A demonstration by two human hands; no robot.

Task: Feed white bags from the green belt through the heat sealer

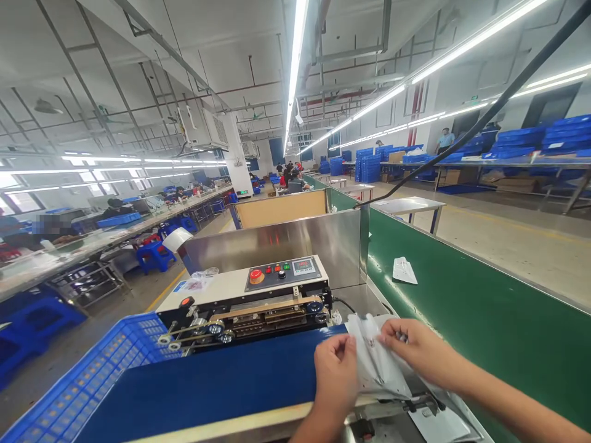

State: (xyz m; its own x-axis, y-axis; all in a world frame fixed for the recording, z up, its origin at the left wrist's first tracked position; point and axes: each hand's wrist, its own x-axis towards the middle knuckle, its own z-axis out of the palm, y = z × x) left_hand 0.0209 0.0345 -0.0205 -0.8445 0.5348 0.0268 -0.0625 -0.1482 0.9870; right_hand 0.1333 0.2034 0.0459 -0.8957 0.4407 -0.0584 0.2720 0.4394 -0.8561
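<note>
A whitish plastic bag (376, 360) lies at the right end of the blue conveyor belt (221, 381). My left hand (336, 372) is curled closed at the bag's left edge, thumb and fingers pinched on it. Across from it, my right hand (418, 347) pinches the bag's upper right side; something small and grey shows between its fingers, too small to name. Behind the belt stands a band sealing machine (277, 301) with rollers, a red stop button (255, 276) and a lit display (303, 264). Whatever the bag contains is hard to make out.
A green conveyor (462, 307) runs along the right, carrying a white packet (405, 271). At the left stands a blue plastic basket (101, 369). A steel panel (286, 240) rises behind the sealer. A black cable (480, 126) hangs across the upper right.
</note>
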